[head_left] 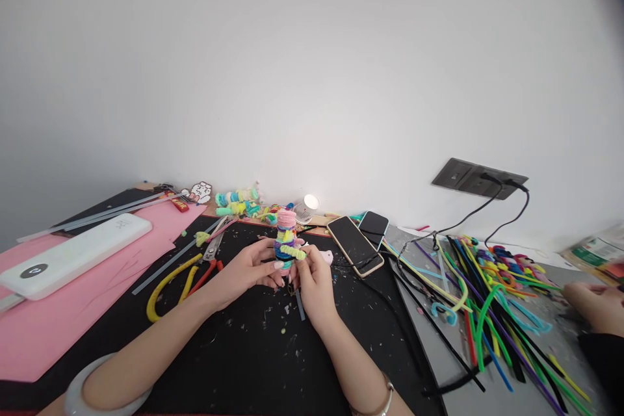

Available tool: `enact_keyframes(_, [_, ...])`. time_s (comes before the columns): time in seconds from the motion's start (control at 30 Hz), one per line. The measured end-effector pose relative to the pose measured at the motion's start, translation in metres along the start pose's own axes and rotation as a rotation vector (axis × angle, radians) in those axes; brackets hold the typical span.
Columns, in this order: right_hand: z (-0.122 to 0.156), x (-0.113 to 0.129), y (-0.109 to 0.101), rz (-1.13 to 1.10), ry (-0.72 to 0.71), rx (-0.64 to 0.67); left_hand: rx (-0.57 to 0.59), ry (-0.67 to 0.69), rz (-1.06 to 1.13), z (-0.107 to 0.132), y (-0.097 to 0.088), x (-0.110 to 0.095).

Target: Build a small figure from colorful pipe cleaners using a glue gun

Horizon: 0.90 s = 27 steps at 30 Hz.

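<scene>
A small figure of coiled pipe cleaners [285,234] stands upright between my hands, pink on top with yellow, purple, blue and mint bands below. My left hand [258,266] has its fingers wrapped round the figure's lower left side. At the figure's right, my right hand [314,279] pinches the end of a pale yellow coiled piece [293,252] that sticks out from it. Just under the hands, a thin translucent stick [299,305] lies on the black mat [244,364].
Yellow-handled cutters [170,286] lie left of my hands, by pink paper [112,286] and a long white device [78,253]. Phones [355,246] lie to the right. Loose pipe cleaners [487,318] spread further right, near another person's hand [592,305]. Coiled pieces [237,196] sit along the wall.
</scene>
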State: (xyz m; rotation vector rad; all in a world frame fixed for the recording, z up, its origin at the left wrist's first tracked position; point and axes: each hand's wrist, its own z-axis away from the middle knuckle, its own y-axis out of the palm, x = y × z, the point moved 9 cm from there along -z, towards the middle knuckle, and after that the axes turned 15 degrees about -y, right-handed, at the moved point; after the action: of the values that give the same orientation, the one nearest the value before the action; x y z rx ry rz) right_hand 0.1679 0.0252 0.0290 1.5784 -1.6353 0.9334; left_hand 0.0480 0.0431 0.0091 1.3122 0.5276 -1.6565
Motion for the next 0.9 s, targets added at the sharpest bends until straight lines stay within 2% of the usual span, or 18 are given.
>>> enact_keyframes(0.63, [0.0,-0.003,0.004,-0.091,0.042,-0.015,-0.076,0.092,-0.135,-0.003,-0.001,-0.006])
enact_keyframes(0.9, [0.002,0.003,0.004,-0.095,0.042,-0.041,-0.166,0.158,-0.161,0.0,-0.007,-0.012])
